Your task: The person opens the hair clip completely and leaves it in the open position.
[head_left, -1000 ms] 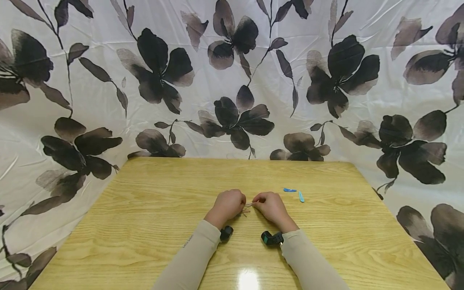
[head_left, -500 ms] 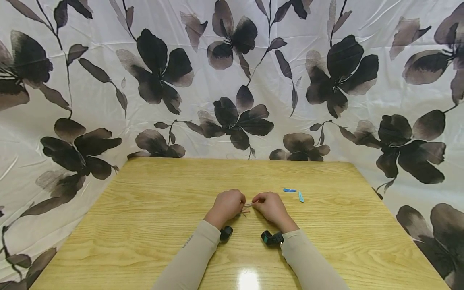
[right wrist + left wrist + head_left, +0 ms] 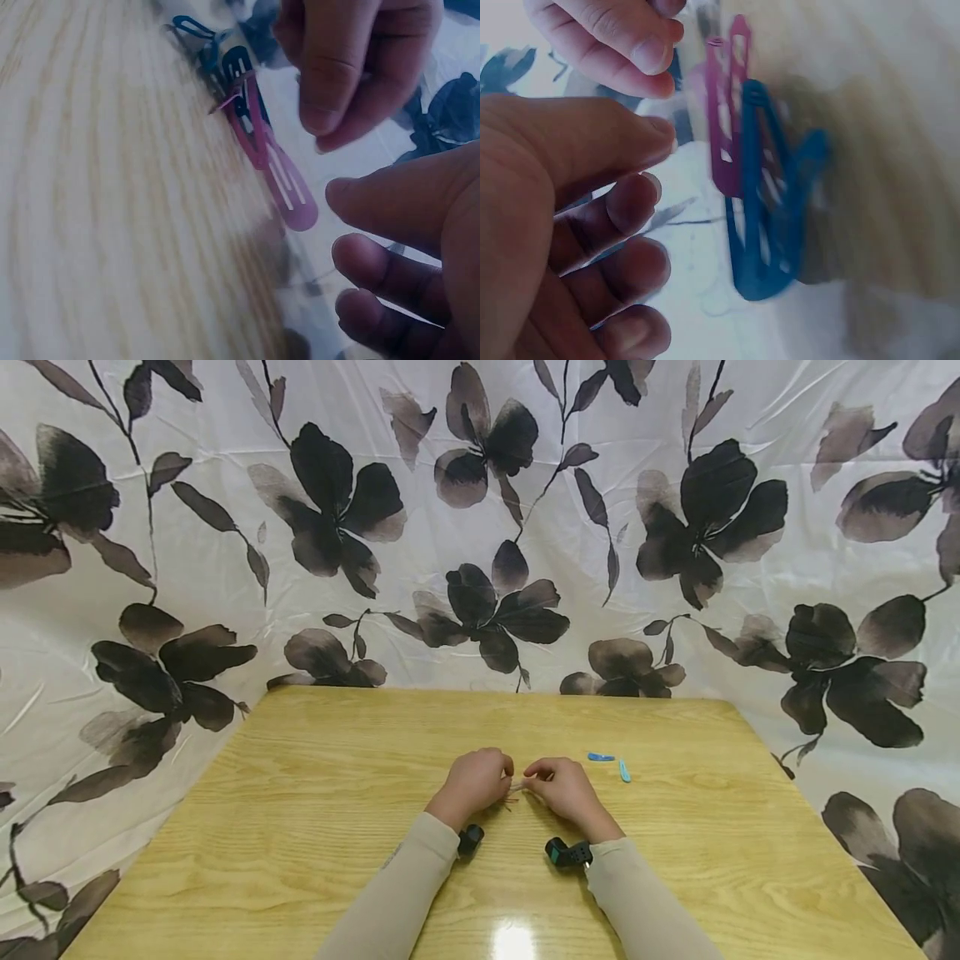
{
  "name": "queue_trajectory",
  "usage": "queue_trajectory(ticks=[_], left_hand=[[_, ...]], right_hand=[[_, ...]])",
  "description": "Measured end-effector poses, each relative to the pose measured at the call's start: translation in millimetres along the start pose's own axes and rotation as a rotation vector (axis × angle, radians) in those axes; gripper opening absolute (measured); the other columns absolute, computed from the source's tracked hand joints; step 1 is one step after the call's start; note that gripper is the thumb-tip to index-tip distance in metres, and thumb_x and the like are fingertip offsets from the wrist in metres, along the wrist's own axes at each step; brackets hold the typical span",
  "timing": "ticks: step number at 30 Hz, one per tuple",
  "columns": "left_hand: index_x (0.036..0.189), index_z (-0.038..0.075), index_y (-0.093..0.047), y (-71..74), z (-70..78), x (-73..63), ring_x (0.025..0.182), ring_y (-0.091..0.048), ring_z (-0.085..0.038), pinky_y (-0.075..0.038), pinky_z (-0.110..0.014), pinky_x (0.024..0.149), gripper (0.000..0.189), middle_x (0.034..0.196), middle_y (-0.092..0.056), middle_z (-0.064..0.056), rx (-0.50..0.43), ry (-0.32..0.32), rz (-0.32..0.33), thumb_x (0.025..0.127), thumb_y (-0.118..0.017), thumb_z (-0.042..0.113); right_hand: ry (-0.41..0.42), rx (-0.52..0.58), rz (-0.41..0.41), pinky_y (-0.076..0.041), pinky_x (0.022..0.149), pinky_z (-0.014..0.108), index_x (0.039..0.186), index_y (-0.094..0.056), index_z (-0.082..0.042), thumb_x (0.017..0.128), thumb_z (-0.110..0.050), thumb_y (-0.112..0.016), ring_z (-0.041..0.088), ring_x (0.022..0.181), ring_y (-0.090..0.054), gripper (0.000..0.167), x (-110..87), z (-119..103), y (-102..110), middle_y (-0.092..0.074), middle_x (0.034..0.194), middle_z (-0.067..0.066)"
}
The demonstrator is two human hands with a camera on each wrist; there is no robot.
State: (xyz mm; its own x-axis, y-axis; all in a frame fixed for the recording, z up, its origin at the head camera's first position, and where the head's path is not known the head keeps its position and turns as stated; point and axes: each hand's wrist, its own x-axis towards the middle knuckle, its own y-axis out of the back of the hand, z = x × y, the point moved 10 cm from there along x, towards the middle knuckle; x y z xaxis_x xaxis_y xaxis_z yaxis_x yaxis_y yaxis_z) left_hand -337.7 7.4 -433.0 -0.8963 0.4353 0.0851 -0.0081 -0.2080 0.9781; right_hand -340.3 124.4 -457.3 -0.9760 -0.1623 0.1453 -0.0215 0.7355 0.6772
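Observation:
Between my two hands, several snap hair clips lie close together and overlap near the tabletop. In the left wrist view, a pink hair clip (image 3: pixel 724 127) with its arms spread crosses a blue hair clip (image 3: pixel 757 285). From the right wrist, a paler pink clip (image 3: pixel 292 195) and a dark blue clip (image 3: pixel 237 61) show beside it. Whether they are linked is hard to tell. My left hand (image 3: pixel 476 781) has its fingers loosely bent, with a gap between them and the clips. Likewise, my right hand (image 3: pixel 564 789) hovers opposite, thumb and fingers apart, holding nothing visible.
A blue hair clip (image 3: pixel 601 757) and a light blue one (image 3: pixel 625 771) lie on the wooden table (image 3: pixel 360 735), right of and beyond my right hand. A floral cloth (image 3: pixel 480 527) hangs behind the table. Wrist cameras (image 3: pixel 567 852) sit under both wrists.
Fingertips that were pinched close at the clips have eased apart a little on both hands. The hands stay nearly in place, and the head view has shifted slightly.

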Motion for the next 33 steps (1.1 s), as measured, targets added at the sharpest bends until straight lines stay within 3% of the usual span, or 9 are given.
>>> queue_trajectory(ticks=[9,13,20,33], left_hand=[[0.102,0.016,-0.073,12.0,17.6,13.8,0.072,-0.056,-0.012,-0.050,-0.029,0.066,0.017,0.092,-0.065,0.000,-0.095,-0.028,0.021,0.092,-0.062,0.024],[0.102,0.016,-0.074,15.5,26.5,22.4,0.077,-0.060,-0.014,-0.050,-0.030,0.069,0.017,0.092,-0.066,-0.001,-0.116,-0.045,0.041,0.091,-0.065,0.025],[0.106,0.015,-0.073,13.0,40.1,33.0,0.084,-0.063,-0.015,-0.051,-0.031,0.073,0.019,0.096,-0.069,-0.001,-0.138,-0.060,0.020,0.091,-0.065,0.025],[0.108,0.015,-0.072,12.7,61.9,54.5,0.086,-0.064,-0.013,-0.051,-0.033,0.077,0.021,0.097,-0.071,0.001,-0.145,-0.066,0.058,0.092,-0.064,0.027]], right_hand=[[0.014,0.012,0.020,-0.047,0.070,0.032,0.094,-0.075,-0.019,0.088,-0.019,-0.071,0.012,0.076,-0.057,0.007,4.0,3.8,19.1,-0.071,0.091,-0.003],[0.011,-0.001,0.029,-0.050,0.076,0.035,0.095,-0.075,-0.018,0.088,-0.018,-0.071,0.013,0.083,-0.061,0.007,5.1,3.7,31.0,-0.071,0.096,-0.001],[0.015,-0.032,0.024,-0.050,0.073,0.034,0.097,-0.074,-0.018,0.089,-0.018,-0.070,0.015,0.083,-0.062,0.009,8.0,5.7,46.9,-0.071,0.092,-0.001],[0.044,-0.125,0.031,-0.052,0.082,0.043,0.102,-0.074,-0.013,0.090,-0.018,-0.068,0.022,0.092,-0.065,0.014,14.7,17.7,75.4,-0.071,0.095,0.003]])
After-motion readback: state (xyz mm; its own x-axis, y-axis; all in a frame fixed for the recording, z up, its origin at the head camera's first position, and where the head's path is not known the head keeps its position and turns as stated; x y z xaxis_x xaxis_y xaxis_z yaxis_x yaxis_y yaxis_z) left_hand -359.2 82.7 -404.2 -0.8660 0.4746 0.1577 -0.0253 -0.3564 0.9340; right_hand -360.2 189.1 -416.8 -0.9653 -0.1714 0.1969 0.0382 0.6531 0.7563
